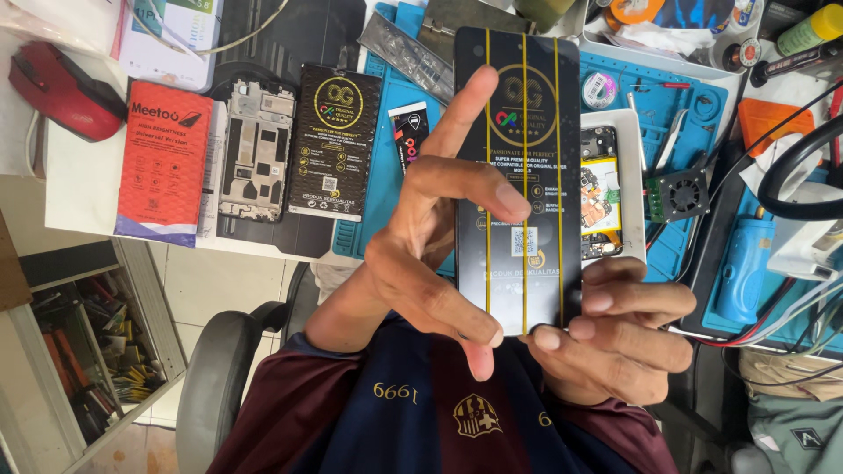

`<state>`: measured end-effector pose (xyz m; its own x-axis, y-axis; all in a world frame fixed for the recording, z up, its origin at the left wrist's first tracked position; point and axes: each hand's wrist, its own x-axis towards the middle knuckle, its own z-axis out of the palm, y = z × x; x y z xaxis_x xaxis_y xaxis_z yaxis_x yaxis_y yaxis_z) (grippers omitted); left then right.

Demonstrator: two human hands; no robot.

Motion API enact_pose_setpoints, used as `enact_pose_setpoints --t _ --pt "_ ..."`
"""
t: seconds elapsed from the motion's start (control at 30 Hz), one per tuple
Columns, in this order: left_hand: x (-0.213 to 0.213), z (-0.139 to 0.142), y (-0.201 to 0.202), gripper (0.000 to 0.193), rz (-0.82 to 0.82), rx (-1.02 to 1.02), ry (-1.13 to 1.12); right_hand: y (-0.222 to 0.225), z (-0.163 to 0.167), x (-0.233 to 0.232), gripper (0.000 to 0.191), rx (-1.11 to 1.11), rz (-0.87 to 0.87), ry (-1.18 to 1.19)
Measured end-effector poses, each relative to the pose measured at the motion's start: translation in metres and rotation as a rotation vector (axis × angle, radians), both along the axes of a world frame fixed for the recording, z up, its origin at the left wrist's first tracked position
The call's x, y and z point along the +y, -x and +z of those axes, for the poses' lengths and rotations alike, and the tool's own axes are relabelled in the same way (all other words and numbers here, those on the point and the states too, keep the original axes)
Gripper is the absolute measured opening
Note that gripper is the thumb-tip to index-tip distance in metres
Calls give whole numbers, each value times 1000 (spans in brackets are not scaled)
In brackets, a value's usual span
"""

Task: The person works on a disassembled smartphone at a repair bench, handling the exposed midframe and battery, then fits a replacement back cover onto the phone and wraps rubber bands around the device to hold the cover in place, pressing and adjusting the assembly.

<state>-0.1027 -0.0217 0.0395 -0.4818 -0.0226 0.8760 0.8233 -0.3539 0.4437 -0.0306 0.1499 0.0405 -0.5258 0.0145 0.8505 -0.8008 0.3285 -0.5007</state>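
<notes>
Close to the chest, both hands hold up a long black screen panel (518, 175) with three thin yellow stripes running down its length. The right hand (615, 338) clasps the panel's lower end, its fingers curled across the bottom right corner and the thumb tip pressed on the near edge. The left hand (430, 254) grips the left edge just above that, thumb and bent fingers pinched on the lower left part, with one finger stretched up along the face of the panel. How firmly the left fingers press is hard to tell, since they overlap each other.

Just behind the grip, to its right, an opened phone (600, 189) lies in a white tray, half hidden by the panel. Right of it sit a small black fan (683, 195) and a blue hand tool (742, 263).

All this rests on a blue work mat (386, 175) beyond the hands. Left of the grip, further out on the bench, lie a second black panel (334, 145), a bare phone frame (256, 149) and a red box (165, 158), side by side. Farthest left is a red mouse (61, 88).
</notes>
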Motion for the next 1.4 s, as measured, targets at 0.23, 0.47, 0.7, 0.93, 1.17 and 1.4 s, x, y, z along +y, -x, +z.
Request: enact_pose_setpoints --t 0.23,0.47,0.7,0.93,1.17,1.4 --pt "-1 5 0 29 -6 45 18 0 3 2 25 23 12 -30" --pt "-4 9 -1 30 -23 37 36 -1 1 4 25 29 38 -54" --pt "-13 10 -10 25 -121 -60 91 -8 -3 1 21 37 -77 -18" --pt "-20 11 -14 25 -168 -125 152 -2 -7 2 17 169 -107 -4" --pt "-18 3 -16 51 -83 -220 130 -3 -6 -1 21 167 -268 2" --pt "-23 14 -27 35 37 -138 271 1 -6 -3 23 164 -334 41"
